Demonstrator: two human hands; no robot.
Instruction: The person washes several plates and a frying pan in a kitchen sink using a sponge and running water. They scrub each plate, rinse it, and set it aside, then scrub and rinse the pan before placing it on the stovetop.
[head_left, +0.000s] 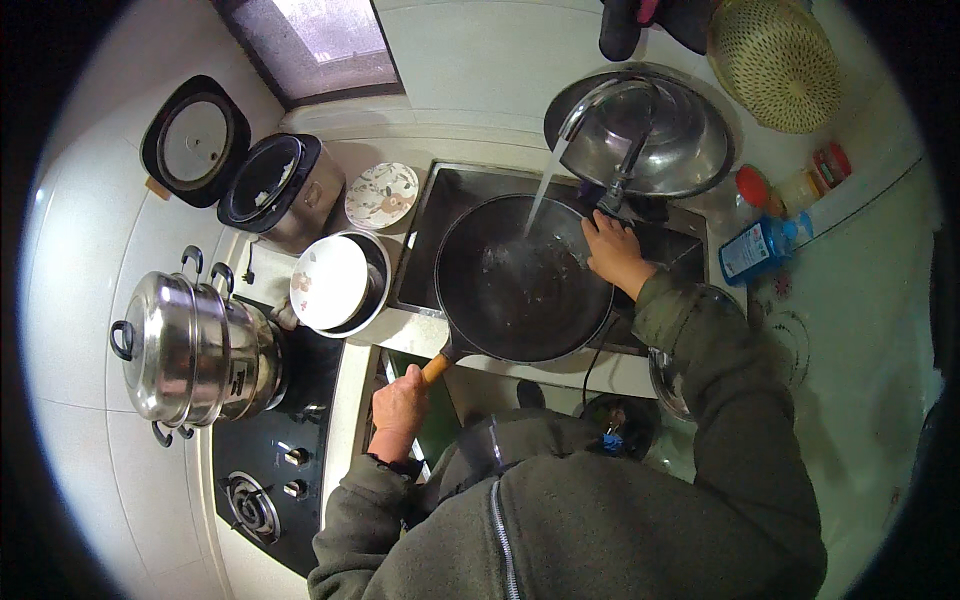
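Observation:
A large dark wok (517, 300) lies across the stainless steel sink (431, 232), its near edge over the front counter. My left hand (399, 409) is shut around the wok's wooden handle (436, 368). At the wok's right rim is my right hand (616, 251), fingers pointing towards the base of the tap; whether it grips the rim is not clear. Water (545, 180) runs from the curved metal tap (589, 105) into the wok, where a little liquid and dark residue show.
Left of the sink stand a patterned plate (382, 195), a white bowl (330, 281), an open rice cooker (300, 202) and a steamer pot (161, 345) on the gas hob (307, 397). A metal basin (675, 150) leans behind the tap. A blue bottle (754, 251) and jars are at right.

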